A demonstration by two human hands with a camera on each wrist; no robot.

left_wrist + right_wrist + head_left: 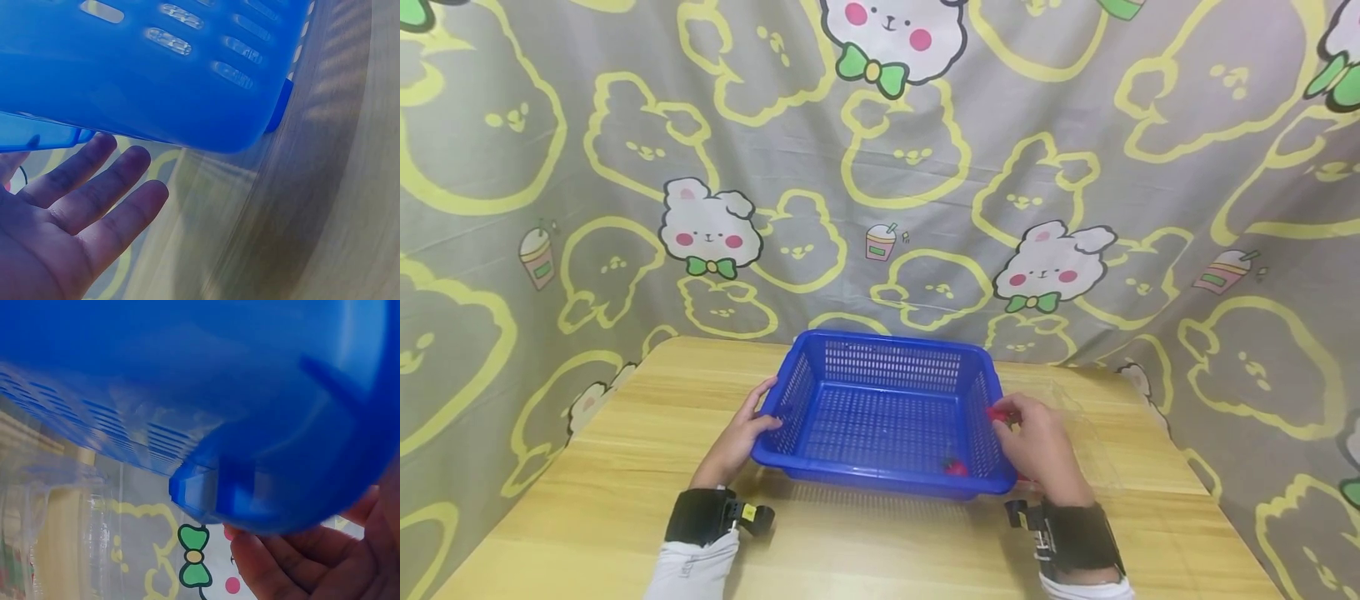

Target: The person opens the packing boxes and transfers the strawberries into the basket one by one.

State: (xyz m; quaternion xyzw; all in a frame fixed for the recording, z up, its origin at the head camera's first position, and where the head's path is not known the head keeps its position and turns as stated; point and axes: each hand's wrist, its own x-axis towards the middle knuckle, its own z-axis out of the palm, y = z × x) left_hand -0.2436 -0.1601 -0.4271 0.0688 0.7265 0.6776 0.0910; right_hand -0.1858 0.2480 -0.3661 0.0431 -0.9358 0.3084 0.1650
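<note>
A blue plastic basket (880, 467) with slotted walls sits on the table. My left hand (741, 437) holds its left rim, thumb over the edge; in the left wrist view several fingers of this left hand (94, 212) extend below the rim. At the opposite rim my right hand (1037, 437) pinches a red strawberry (997, 412), partly hidden by the fingers. Another strawberry (955, 467) with green leaves lies inside the basket, near its front right corner. In the right wrist view, the basket wall (187, 375) hides whatever my right fingers (269, 569) pinch.
A clear plastic box (1086, 442) stands right of the basket, partly behind my right hand; its edge (94, 544) also shows in the right wrist view. The wooden table (880, 550) is bordered by a patterned curtain (925, 275) at the back and sides.
</note>
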